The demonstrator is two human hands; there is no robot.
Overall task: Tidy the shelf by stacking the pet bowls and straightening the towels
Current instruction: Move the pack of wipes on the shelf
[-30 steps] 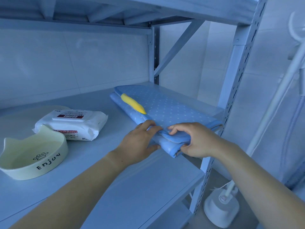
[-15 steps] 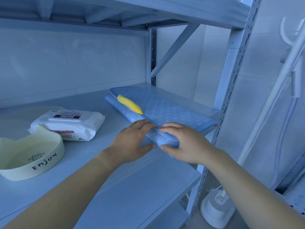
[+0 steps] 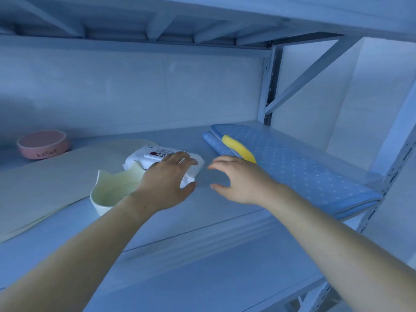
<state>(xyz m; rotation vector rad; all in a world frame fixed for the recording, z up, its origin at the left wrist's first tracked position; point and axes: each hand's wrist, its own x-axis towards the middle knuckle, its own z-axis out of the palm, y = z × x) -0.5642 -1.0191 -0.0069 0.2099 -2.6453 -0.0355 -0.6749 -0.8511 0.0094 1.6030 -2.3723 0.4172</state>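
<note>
bare shelf board (image 3: 202, 255) in front, wipes pack (image 3: 157, 154) and cream bowl (image 3: 110, 192) left; folded towels (image 3: 292, 167) right

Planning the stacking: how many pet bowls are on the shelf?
2. A pink bowl sits far left at the back; a cream cat-eared bowl is nearer, partly behind the left hand. Others may be out of frame.

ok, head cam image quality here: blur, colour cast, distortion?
Head view: heavy blue cast, dim and flat, no glare; right hand fingertips smeared by motion blur, left hand sharper; pink bowl soft near the left edge; wide-angle lens slants the shelf upright.
</note>
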